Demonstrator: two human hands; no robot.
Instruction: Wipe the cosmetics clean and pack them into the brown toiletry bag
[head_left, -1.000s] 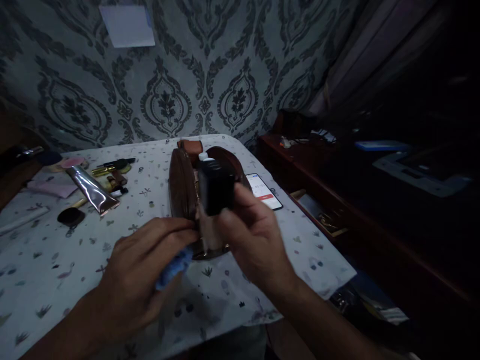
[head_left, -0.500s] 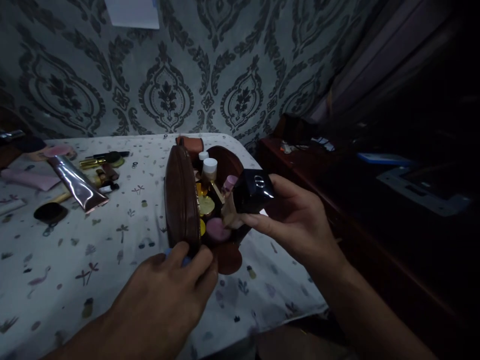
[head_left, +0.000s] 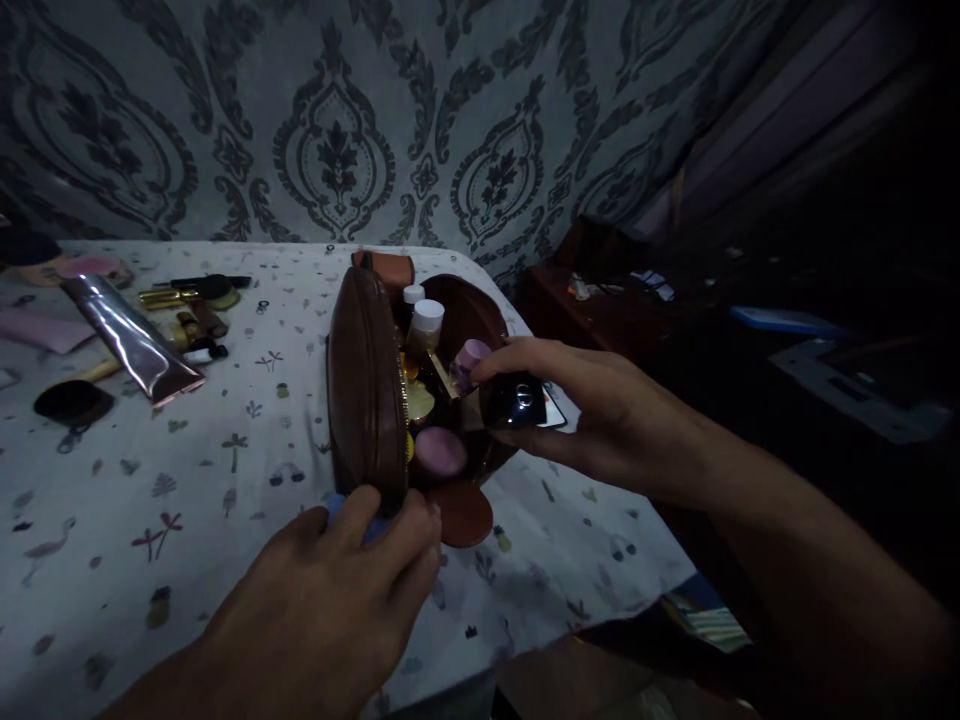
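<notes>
A brown makeup bag (head_left: 366,385) stands unzipped, its opening facing right. My left hand (head_left: 341,575) is closed at the bag's near end, fingers curled against its edge; something blue (head_left: 335,507) shows beneath them. In my right hand (head_left: 600,405), thumb and fingers grip a foundation bottle (head_left: 516,400) with a glossy black cap, tilted over the opening, its lower part inside. Within the bag are a white-capped bottle (head_left: 427,322), a pink-capped container (head_left: 472,358), a round pink item (head_left: 440,452) and a yellowish round item (head_left: 420,402).
A shiny metallic tube (head_left: 135,340), a dark-headed makeup brush (head_left: 73,402), a pink tube (head_left: 45,328) and several other cosmetics lie left on the patterned tablecloth (head_left: 247,560). Right of the table is a dark red surface (head_left: 544,305), with a blue-edged object (head_left: 784,322) farther right.
My right hand has tipped the foundation bottle and brought it lower into the bag's opening. My left hand keeps its hold on the bag. The camera view has shifted slightly.
</notes>
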